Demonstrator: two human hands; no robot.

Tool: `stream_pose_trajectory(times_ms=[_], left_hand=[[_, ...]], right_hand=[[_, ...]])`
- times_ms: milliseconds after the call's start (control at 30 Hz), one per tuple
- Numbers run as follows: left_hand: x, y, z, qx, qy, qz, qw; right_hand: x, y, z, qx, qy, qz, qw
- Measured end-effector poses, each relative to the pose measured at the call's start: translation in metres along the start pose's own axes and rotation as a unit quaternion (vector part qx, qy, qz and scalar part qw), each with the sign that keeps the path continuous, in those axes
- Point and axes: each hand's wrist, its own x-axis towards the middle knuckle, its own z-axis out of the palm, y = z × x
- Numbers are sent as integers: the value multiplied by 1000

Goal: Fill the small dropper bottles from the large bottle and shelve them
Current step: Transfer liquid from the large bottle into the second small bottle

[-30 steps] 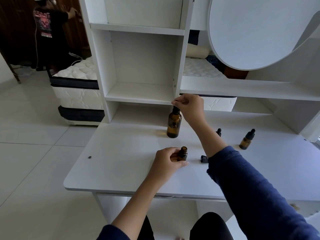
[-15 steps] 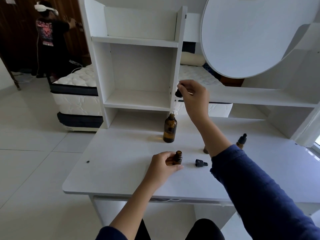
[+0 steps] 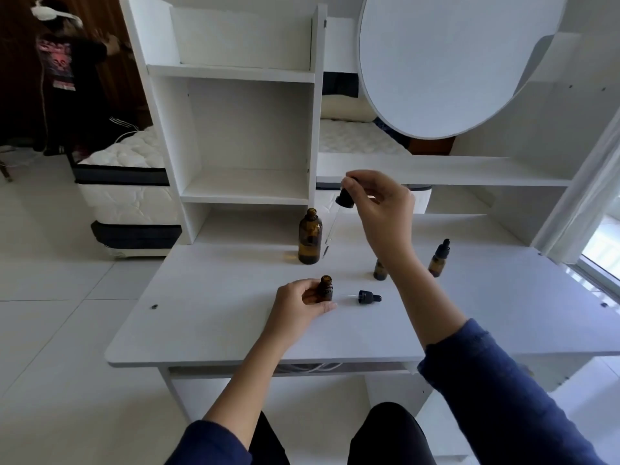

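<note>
The large amber bottle (image 3: 310, 238) stands uncapped on the white desk (image 3: 214, 317). My right hand (image 3: 380, 209) pinches its black dropper cap (image 3: 345, 198) in the air just right of the bottle, the glass pipette (image 3: 330, 229) slanting down beside the bottle. My left hand (image 3: 298, 305) grips a small open amber bottle (image 3: 325, 289) upright on the desk. That bottle's own small dropper cap (image 3: 367, 297) lies on its side to the right. Two more small bottles stand further right: one (image 3: 379, 270) partly hidden by my right forearm, one capped (image 3: 438, 259).
A white shelf unit (image 3: 245, 193) with open compartments rises at the back of the desk, and a long shelf (image 3: 469, 171) runs right under a round mirror panel (image 3: 446, 62). A mattress (image 3: 127, 182) and another person (image 3: 63, 72) are at the far left.
My right hand has lifted the dropper out of the large bottle and carried it to the bottle's right side. My left hand has kept its hold on the small bottle.
</note>
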Motion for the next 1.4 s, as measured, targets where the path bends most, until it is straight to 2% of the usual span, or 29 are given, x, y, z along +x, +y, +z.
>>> stream_pose_trajectory(times_ms=[300, 600, 1000, 1400], left_hand=[[0, 0, 0, 4, 3, 2, 1000], [0, 0, 1, 9, 1, -2, 1000], [1, -1, 1, -10, 0, -4, 1000], [1, -3, -1, -28, -10, -13, 999]], right_hand=[[-19, 13, -6, 14, -2, 30, 999], [-23, 24, -2, -28, -19, 49, 998], [-14, 15, 4, -69, -100, 6, 993], [47, -10, 30, -16, 19, -60, 998]])
